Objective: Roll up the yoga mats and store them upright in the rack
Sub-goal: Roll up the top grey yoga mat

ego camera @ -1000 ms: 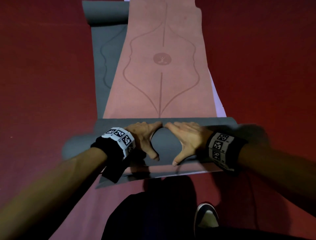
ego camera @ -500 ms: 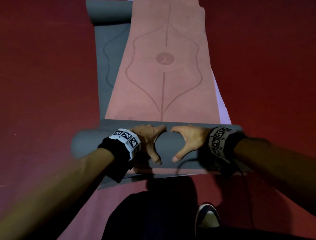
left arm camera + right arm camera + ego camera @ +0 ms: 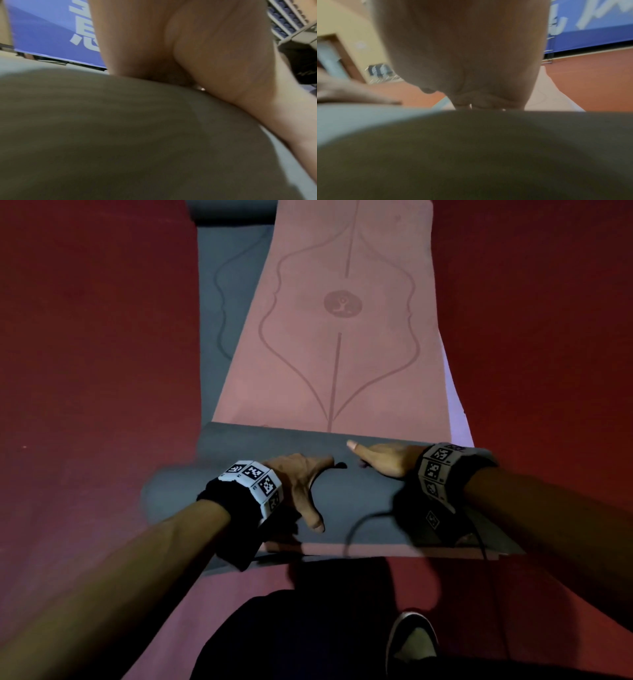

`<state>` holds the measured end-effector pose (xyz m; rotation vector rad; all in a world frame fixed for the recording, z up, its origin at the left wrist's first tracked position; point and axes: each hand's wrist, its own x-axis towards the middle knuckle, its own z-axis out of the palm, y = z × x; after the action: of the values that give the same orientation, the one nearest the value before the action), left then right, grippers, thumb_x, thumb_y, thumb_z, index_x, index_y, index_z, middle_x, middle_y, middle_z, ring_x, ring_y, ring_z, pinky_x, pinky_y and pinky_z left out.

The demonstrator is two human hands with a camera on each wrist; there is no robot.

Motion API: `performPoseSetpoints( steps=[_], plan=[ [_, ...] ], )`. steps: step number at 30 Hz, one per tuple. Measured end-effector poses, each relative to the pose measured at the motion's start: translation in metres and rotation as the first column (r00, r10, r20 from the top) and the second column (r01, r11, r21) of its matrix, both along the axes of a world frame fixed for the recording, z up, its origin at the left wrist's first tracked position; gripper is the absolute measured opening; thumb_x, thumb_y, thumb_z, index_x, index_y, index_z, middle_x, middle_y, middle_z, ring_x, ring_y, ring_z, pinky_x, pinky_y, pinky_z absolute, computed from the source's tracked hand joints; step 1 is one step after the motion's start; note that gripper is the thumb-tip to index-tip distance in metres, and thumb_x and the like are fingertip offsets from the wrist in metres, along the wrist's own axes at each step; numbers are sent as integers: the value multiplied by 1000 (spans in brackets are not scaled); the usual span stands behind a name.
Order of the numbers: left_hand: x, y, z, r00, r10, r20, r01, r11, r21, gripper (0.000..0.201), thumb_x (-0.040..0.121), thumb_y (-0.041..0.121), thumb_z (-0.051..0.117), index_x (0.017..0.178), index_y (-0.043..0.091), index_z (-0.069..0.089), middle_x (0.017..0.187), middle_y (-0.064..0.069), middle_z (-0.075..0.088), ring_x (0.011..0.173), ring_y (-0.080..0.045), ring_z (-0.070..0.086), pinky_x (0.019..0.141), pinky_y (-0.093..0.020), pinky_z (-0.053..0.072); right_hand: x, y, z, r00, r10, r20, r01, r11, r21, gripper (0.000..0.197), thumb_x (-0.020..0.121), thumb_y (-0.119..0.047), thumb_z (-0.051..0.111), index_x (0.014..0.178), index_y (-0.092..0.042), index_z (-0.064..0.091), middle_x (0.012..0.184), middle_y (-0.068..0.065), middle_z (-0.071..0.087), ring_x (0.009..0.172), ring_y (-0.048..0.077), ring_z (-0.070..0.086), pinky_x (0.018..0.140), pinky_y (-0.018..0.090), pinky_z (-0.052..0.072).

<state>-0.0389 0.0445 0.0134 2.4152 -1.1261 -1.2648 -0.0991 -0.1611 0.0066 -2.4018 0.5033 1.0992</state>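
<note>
**mat_roller:** Quick update mid-roll. The grey roll (image 3: pixel 342 501) has crept forward over the pink mat (image 3: pixel 335 364), so the flat stretch ahead looks a bit shorter than a second ago. It lies crosswise on the red floor (image 3: pixel 85 371), right in front of my knees, near end of the pink mat tucked under it.

**studio_sam:** Hands in the same spot?

**mat_roller:** Nope. Before, both palms sat side by side with thumbs pointing back at me, making a sort of heart. Now my right hand (image 3: pixel 387 458) has slid over the top toward the far side, fingers straight and flat on the roll. My left hand (image 3: pixel 298 484) is spread too, thumb back, pressing down. Neither is gripping anything, just pushing.

**studio_sam:** So how far along?

**mat_roller:** Early, I'd say. Most of the pink mat is flat, and another grey mat (image 3: pixel 233 302) lies underneath it, toward the far left. No rack in sight from the head view.
</note>
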Motion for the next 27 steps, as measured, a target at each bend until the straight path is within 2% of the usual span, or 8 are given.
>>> performPoseSetpoints(
  steps=[4, 8, 13, 16, 18, 21, 25, 27],
  plan=[
    [13, -3, -12, 994, 56, -91, -61, 996, -58, 102, 32, 55, 93, 122, 50, 46, 110, 15, 68, 106, -14, 66, 92, -41, 55, 9, -14, 1, 984, -1, 177, -6, 999, 41, 71, 100, -68, 20, 140, -19, 52, 149, 3, 49, 140, 23, 42, 118, 35, 24],
    [32, -13, -11, 953, 132, -273, -151, 987, -52, 87, 40, 29, 101, 110, 51, 55, 109, 13, 69, 107, -15, 66, 79, -49, 61, 9, -22, -7, 975, 70, 212, -69, 998, -15, 53, 102, -61, 29, 104, -15, 54, 111, 7, 59, 112, 27, 55, 98, 37, 39],
    [55, -27, -13, 913, 112, -393, -124, 992, -3, 81, 48, 15, 99, 115, 36, 60, 109, 5, 72, 105, -21, 69, 78, -57, 59, 6, -31, -6, 957, 137, 255, -139, 990, -13, 64, 93, -73, 37, 128, -20, 48, 129, 5, 58, 123, 25, 53, 103, 37, 39],
    [63, -28, -12, 896, 116, -429, -130, 992, -4, 77, 55, 4, 96, 115, 37, 60, 109, 5, 72, 103, -20, 70, 66, -48, 60, 1, -35, -6, 939, 253, 235, -263, 965, 13, 100, 61, -95, 52, 137, -31, 39, 132, -1, 54, 123, 21, 51, 107, 40, 40],
    [62, -28, -8, 896, 100, -433, -121, 992, -21, 79, 54, 8, 97, 116, 40, 60, 113, 6, 71, 109, -23, 68, 77, -56, 58, 0, -40, -3, 939, 285, 192, -297, 954, 40, 109, 44, -94, 66, 132, -36, 40, 122, -6, 56, 115, 17, 55, 105, 39, 43],
    [58, -30, 3, 904, 83, -420, -104, 994, -26, 86, 56, 10, 97, 124, 44, 57, 121, 11, 68, 115, -16, 65, 86, -58, 57, 1, -45, 3, 944, 289, 157, -304, 949, 81, 96, 44, -80, 82, 121, -34, 47, 114, -13, 64, 104, 11, 61, 97, 31, 48],
    [49, -30, 13, 909, 95, -405, -92, 995, 25, 73, 64, 3, 91, 119, 38, 58, 113, 12, 70, 106, -11, 66, 86, -53, 58, -4, -42, 2, 937, 310, 164, -326, 942, 82, 84, 48, -75, 84, 113, -34, 51, 108, -16, 65, 99, 9, 62, 92, 29, 48],
    [43, -29, 10, 921, 105, -375, -86, 994, 69, 79, 64, 6, 92, 125, 38, 54, 116, 11, 68, 109, -12, 64, 89, -50, 58, -7, -40, 1, 943, 285, 174, -306, 945, 115, 79, 49, -72, 87, 110, -33, 55, 105, -17, 68, 96, 6, 64, 93, 27, 50]
  ],
)
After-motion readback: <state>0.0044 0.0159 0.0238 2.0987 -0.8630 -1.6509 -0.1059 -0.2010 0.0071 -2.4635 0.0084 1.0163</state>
